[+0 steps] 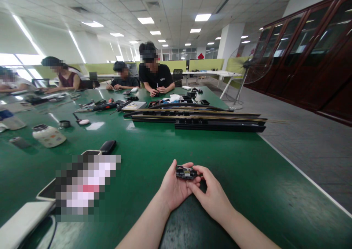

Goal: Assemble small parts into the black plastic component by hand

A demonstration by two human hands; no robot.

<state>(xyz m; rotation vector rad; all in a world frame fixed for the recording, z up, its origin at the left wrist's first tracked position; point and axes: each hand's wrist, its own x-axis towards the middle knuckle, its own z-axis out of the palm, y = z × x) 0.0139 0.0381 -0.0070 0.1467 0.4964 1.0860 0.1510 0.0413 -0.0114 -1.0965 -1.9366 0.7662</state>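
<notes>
Both of my hands hold a small black device part with metal bits showing (187, 173) above the green table (154, 153). My left hand (173, 186) cradles it from the left and below, thumb at its left end and fingers behind it. At its right end, my right hand (210, 192) pinches it between thumb and fingers. The part's exact kind is too small to make out, and its right end is partly hidden by my fingers.
Long black rails with thin brass-coloured rods (198, 119) lie across the table ahead. To the left are a blurred-out phone-like object (45, 194), a white box (26, 223) and a jar (49, 135). Several people work farther back; a fan (247, 64) stands right.
</notes>
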